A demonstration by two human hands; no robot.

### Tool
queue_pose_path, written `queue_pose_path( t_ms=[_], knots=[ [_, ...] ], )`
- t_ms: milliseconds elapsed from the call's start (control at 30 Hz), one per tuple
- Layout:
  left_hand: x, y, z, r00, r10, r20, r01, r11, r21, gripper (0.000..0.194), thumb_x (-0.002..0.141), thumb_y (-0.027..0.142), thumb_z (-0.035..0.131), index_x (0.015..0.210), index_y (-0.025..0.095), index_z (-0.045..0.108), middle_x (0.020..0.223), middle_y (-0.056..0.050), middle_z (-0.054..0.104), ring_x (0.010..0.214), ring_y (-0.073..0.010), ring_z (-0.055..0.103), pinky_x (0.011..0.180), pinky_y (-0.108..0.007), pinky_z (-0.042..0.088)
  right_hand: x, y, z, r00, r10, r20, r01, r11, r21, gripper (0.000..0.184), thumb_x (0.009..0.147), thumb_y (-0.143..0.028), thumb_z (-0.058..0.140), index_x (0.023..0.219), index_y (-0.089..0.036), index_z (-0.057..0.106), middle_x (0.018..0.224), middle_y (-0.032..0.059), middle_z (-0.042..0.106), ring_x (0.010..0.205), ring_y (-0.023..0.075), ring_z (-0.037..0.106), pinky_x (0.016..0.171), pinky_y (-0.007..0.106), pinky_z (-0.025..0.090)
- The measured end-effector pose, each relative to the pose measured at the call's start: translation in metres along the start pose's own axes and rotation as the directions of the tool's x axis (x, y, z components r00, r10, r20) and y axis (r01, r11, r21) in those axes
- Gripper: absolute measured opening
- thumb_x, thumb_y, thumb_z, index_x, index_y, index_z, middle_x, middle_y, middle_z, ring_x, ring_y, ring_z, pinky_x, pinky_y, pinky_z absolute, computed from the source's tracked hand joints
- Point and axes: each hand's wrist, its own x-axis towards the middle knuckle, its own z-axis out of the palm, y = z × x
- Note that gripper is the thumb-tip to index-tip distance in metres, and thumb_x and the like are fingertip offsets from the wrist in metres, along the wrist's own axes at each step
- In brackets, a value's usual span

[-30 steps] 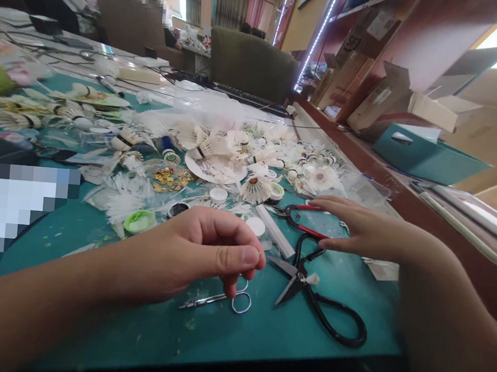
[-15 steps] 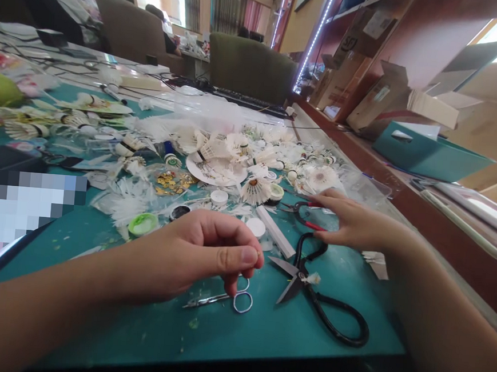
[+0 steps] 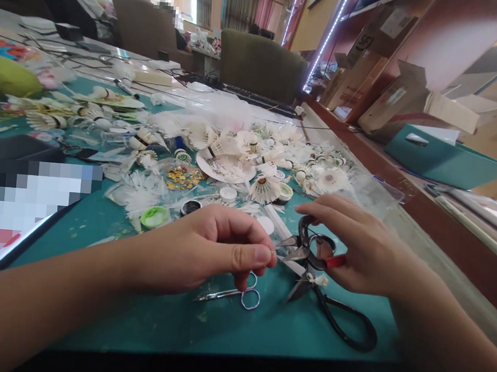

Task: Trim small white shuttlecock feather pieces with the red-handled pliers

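Note:
My left hand [image 3: 230,250] is closed in a pinch over the table's middle; a tiny bit may show at the fingertips, too small to name. My right hand [image 3: 347,242] grips red-handled pliers [image 3: 318,254], lifted with their jaws pointing left toward my left fingertips. Below the pliers, and partly covered by them, lie large black-handled scissors [image 3: 345,325] with their blades apart and a whitish scrap at the pivot. Small silver scissors [image 3: 226,295] rest on the green mat [image 3: 202,337] under my left hand. A pale bar [image 3: 277,222] lies behind the pliers.
Shuttlecocks [image 3: 265,188] and loose white feathers [image 3: 138,191] crowd the back. A bag of gold pieces [image 3: 184,176], a green-rimmed pot [image 3: 155,217] and a black pot [image 3: 190,206] stand left of centre. A partly blurred screen [image 3: 35,209] is at left, a teal box [image 3: 444,155] at right.
My right hand has closed on the red-handled pliers, raised them off the mat and brought them nearer over the black scissors. My left hand keeps its pinch; the view has shifted slightly.

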Motion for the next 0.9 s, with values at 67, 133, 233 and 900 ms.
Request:
queue_pose_path(
  t_ms=[67, 133, 233, 900],
  knots=[
    [0.000, 0.001, 0.000, 1.000, -0.005, 0.009, 0.005, 1.000, 0.016, 0.018, 0.096, 0.026, 0.075, 0.082, 0.014, 0.073, 0.074, 0.004, 0.067, 0.069, -0.0066, 0.064, 0.067, -0.013, 0.054, 0.001, -0.002, 0.003, 1.000, -0.012, 0.007, 0.013, 1.000, -0.013, 0.060, 0.076, -0.011, 0.053, 0.136, -0.021, 0.052, 0.108, 0.0107, 0.066, 0.097, 0.0260, 0.064, 0.081, 0.039, 0.055],
    [-0.001, 0.002, 0.000, 1.000, -0.006, 0.021, 0.005, 1.000, 0.029, 0.019, 0.093, 0.030, 0.079, 0.082, 0.014, 0.073, 0.075, 0.004, 0.066, 0.069, -0.0065, 0.063, 0.067, -0.013, 0.054, 0.001, 0.000, 0.005, 1.000, -0.019, 0.021, 0.019, 1.000, -0.025, 0.062, 0.074, -0.011, 0.052, 0.135, -0.019, 0.052, 0.108, 0.0111, 0.066, 0.096, 0.0254, 0.065, 0.080, 0.037, 0.055],
    [0.000, 0.003, 0.000, 0.999, -0.023, 0.032, 0.022, 0.999, 0.035, 0.028, 0.085, 0.038, 0.087, 0.080, 0.014, 0.072, 0.075, 0.004, 0.066, 0.069, -0.0062, 0.062, 0.067, -0.013, 0.053, 0.000, 0.002, 0.006, 0.999, -0.042, 0.034, 0.043, 0.999, -0.015, 0.059, 0.076, -0.011, 0.052, 0.135, -0.017, 0.052, 0.107, 0.0111, 0.066, 0.094, 0.0242, 0.065, 0.079, 0.036, 0.056],
    [-0.002, 0.001, 0.001, 0.997, -0.001, 0.078, -0.001, 1.000, 0.028, 0.021, 0.097, 0.020, 0.071, 0.078, 0.013, 0.066, 0.072, 0.004, 0.064, 0.064, -0.0045, 0.060, 0.060, -0.010, 0.048, 0.001, -0.002, 0.012, 1.000, -0.017, 0.013, 0.015, 0.996, 0.088, 0.054, 0.075, -0.002, 0.054, 0.127, -0.018, 0.057, 0.093, 0.0058, 0.065, 0.075, 0.0179, 0.058, 0.062, 0.029, 0.048]
  ],
)
